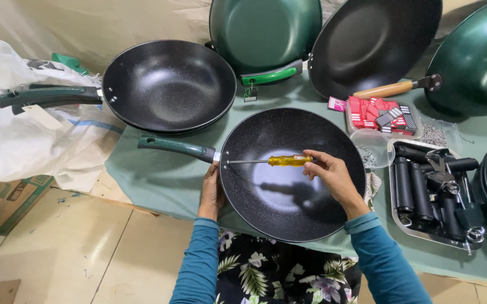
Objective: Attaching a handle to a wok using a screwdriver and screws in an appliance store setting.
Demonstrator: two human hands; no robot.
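A black frying pan [291, 186] lies on the bench [159, 180] at six o'clock, its green handle [176, 147] pointing to ten o'clock. The left hand [212, 194] grips the pan's rim beside the handle joint. The right hand [333, 175] pinches the yellow grip of a screwdriver [277, 161] whose tip meets the handle joint. A tray of black handles [435, 194] sits at three o'clock.
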